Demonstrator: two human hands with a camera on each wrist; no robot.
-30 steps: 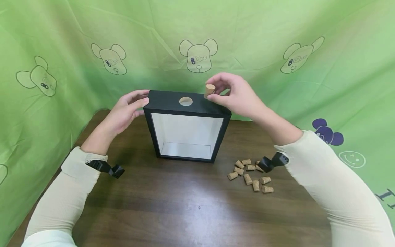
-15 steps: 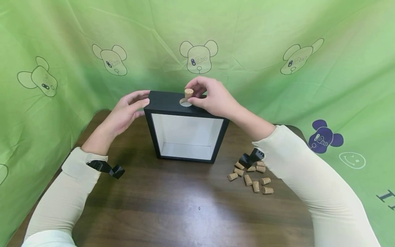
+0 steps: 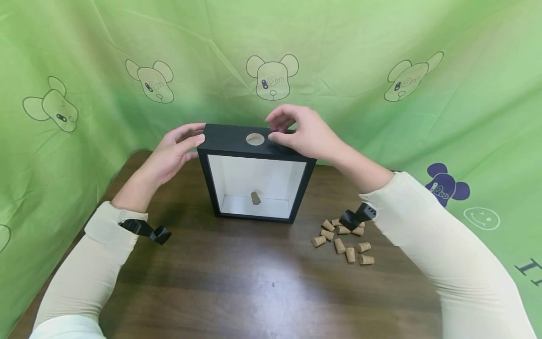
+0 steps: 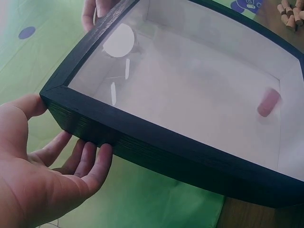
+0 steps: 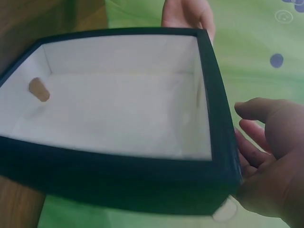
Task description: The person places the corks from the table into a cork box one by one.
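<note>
A black-framed display box (image 3: 260,153) with a clear front, white inside and a round hole in its top stands upright on the table. My left hand (image 3: 171,153) holds its upper left corner, the thumb near the top edge and the fingers along the side (image 4: 71,156). Inside the box, a cork (image 3: 256,198) is tilted close to the white floor; it is blurred in the left wrist view. My right hand (image 3: 306,134) hovers over the top's right part, beside the hole, with loosely bent fingers and nothing between them.
Several loose corks (image 3: 340,246) lie on the brown wooden table (image 3: 237,273) to the right of the box, partly below my right wrist camera (image 3: 357,216). A green printed curtain (image 3: 338,56) hangs behind and at both sides.
My right hand has carried a cork left to the hole and let it go, then drawn back slightly right. The cork is now inside the box. My left hand stays in place.
</note>
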